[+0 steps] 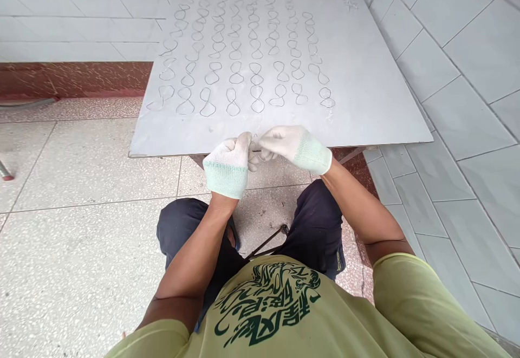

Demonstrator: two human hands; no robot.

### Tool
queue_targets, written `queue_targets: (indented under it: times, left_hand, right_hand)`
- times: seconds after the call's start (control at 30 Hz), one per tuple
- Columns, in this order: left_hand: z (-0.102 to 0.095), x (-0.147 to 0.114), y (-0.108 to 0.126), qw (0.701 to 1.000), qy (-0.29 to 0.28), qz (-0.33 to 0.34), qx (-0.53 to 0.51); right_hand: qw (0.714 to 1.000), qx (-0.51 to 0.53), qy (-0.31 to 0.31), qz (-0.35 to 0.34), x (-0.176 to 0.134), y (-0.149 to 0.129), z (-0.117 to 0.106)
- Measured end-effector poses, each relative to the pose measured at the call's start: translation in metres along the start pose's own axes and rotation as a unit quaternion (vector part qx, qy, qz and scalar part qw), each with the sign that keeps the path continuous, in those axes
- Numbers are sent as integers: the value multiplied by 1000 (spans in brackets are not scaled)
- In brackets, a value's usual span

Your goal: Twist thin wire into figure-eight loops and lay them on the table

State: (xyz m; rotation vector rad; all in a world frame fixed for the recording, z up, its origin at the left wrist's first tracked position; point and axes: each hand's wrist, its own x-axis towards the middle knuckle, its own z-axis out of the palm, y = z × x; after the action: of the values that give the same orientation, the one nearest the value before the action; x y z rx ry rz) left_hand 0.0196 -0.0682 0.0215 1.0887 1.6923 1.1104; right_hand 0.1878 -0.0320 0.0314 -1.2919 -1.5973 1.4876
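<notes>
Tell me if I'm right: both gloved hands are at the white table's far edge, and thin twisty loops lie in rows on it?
Not the far edge: the head view shows the left hand and right hand, both gloved, at the near edge of the white table. The thin twisty loops do lie in rows.

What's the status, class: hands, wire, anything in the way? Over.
Left hand and right hand gloved, pinching thin wire at near edge of table. Figure-eight loops in rows beyond. Nothing seen blocking hands.
</notes>
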Motion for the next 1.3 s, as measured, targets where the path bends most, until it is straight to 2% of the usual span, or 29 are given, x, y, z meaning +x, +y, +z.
queue_targets:
  times: [0.17, 0.4, 0.53, 0.6, 0.77, 0.93, 1.07, 1.17, 1.3]
  left_hand:
    - [-3, 4, -4, 999, -47, 2, 8]
    - [-5, 4, -5, 999, -29, 6, -15]
    - [-9, 3, -12, 996, -41, 54, -56]
    - [-11, 4, -17, 993, -77, 69, -65]
    - [-6, 12, -30, 975, -217, 36, -15]
    - [-3, 19, -41, 959, -272, 63, -57]
    - [-3, 18, -42, 958, -272, 50, -74]
    - [-5, 17, -42, 959, -272, 43, -70]
    - [-11, 14, -39, 978, -198, 42, -41]
  right_hand:
    - [997, -61, -23, -29, -8, 1, -5]
    - [999, -29, -3, -15, -8, 6, -5]
    - [1000, -26, 3, -13, -9, 5, -6]
    - [1000, -14, -2, -19, -9, 7, -8]
    - [1000, 4, 4, -21, -9, 12, -7]
    - [999, 5, 41, 15, -14, 9, 1]
    - [998, 7, 54, 26, -16, 7, 5]
    - [998, 34, 42, 45, -15, 8, 3]
    - [998, 39, 4, 40, -13, 12, -3]
